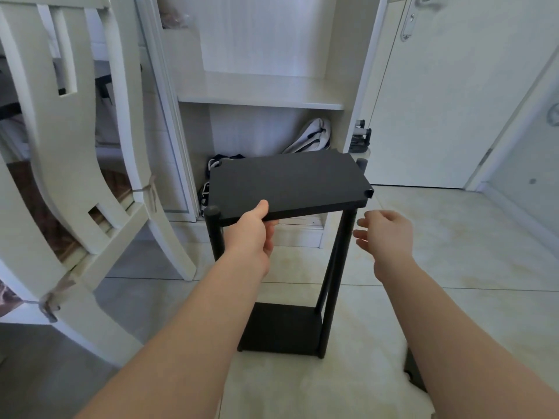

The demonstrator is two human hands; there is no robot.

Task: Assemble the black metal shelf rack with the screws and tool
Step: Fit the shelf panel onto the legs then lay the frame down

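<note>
The black metal shelf rack [302, 297] stands upright on the tiled floor in front of me. Its black top panel [287, 182] lies tilted across the tops of the black posts [338, 267]. My left hand [252, 234] grips the panel's near edge close to the front left post [215, 231], thumb on top and fingers underneath. My right hand [385, 234] hovers just right of the front right post with relaxed fingers, touching nothing. A black bottom shelf [281, 331] sits near the floor. No screws or tool show in this view.
A white chair [75, 164] leans in at the left. Behind the rack is a white cabinet [260, 92] with bags [311, 137] in its lower bay. A white door [438, 95] stands at the right. A dark object [414, 370] lies by my right forearm.
</note>
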